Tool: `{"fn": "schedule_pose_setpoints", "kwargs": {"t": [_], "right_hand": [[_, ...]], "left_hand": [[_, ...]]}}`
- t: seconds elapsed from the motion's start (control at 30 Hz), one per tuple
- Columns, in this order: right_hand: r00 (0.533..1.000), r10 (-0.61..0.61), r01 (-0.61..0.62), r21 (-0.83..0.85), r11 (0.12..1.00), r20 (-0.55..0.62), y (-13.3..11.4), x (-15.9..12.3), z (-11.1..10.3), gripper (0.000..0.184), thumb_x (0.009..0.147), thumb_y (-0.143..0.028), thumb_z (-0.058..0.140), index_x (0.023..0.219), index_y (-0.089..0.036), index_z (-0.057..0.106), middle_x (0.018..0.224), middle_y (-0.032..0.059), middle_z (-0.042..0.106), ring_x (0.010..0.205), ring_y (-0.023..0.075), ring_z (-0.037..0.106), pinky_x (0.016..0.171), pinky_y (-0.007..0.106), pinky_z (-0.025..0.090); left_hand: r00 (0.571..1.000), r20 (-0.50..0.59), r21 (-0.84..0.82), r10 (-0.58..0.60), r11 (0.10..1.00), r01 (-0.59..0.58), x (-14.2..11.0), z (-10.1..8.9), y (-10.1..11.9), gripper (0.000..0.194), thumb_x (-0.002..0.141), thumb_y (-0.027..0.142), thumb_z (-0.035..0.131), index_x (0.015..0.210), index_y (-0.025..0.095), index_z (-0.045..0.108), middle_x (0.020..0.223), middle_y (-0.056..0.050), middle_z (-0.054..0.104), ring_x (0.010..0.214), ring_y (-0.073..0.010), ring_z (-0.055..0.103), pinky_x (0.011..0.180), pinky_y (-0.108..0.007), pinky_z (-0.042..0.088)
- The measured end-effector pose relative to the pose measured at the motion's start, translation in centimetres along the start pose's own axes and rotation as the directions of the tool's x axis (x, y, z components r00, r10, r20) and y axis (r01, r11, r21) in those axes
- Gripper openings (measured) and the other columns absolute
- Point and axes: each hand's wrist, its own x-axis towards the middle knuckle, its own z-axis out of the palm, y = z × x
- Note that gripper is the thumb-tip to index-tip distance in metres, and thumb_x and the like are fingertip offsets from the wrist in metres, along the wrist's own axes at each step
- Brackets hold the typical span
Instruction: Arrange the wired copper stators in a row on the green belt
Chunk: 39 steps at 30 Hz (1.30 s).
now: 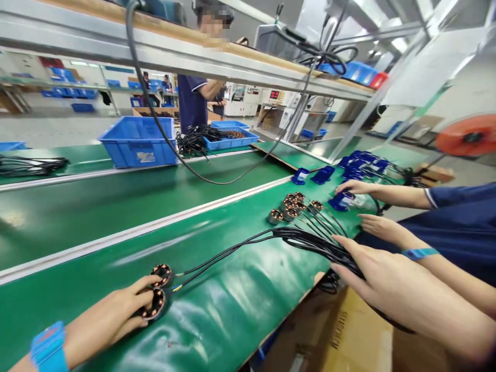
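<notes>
My left hand [116,312], with a blue wrist strap, grips two ring-shaped motor stators at the green bench mat. Its fingers hook into the nearer stator [159,305], while the farther stator [161,274] sits against it at the fingertips. Two black leads run right from them into a looped bundle of black cables [306,238]. On that bundle, near the bench's front edge, my right hand [387,281] is closed, thumb and fingers around it. Beyond the bundle stands a group of copper-wound stators [290,206] with their leads trailing right.
At the right a co-worker's hand [352,187] touches a blue part [341,200]; their other hand [382,227] is close to mine. More blue parts [360,163] lie behind. A blue bin [139,142] stands across the bench, and a cable [155,113] hangs from the shelf [248,62].
</notes>
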Motion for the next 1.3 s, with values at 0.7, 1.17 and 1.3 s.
{"fn": "schedule_pose_setpoints", "kwargs": {"t": [0.7,1.17,1.3], "right_hand": [[0.704,-0.705,0.513,0.749,0.419,-0.088,-28.7,1.7,11.0,0.029,0.103,-0.042,0.045,0.117,-0.032,0.068,0.105,0.0006,0.073,0.100,0.0172,0.069,0.097,0.031,0.056],[0.883,0.331,0.130,0.852,0.508,-0.332,-18.1,7.0,14.0,0.036,0.099,-0.048,0.051,0.097,-0.015,0.066,0.093,0.0076,0.068,0.085,0.0204,0.064,0.083,0.035,0.051],[0.892,0.320,0.125,0.856,0.501,-0.318,-17.9,7.0,14.8,0.035,0.096,-0.048,0.056,0.094,-0.016,0.069,0.089,0.0067,0.069,0.082,0.0201,0.063,0.082,0.034,0.051]], "left_hand": [[0.779,-0.627,0.184,0.006,0.973,0.140,-1.5,7.4,3.9,0.027,0.104,0.039,0.049,0.126,0.026,0.058,0.121,-0.003,0.064,0.110,-0.0248,0.055,0.095,-0.041,0.038],[0.990,-0.138,0.225,-0.024,0.973,0.055,3.0,-0.8,-1.7,0.044,0.092,0.012,0.043,0.119,0.036,0.069,0.110,-0.003,0.064,0.094,-0.0215,0.060,0.079,-0.034,0.042],[0.999,-0.032,0.287,0.040,0.958,-0.029,4.8,-3.6,-1.8,0.026,0.097,0.022,0.047,0.092,0.027,0.071,0.090,-0.002,0.064,0.084,-0.0219,0.058,0.076,-0.033,0.038]]}}
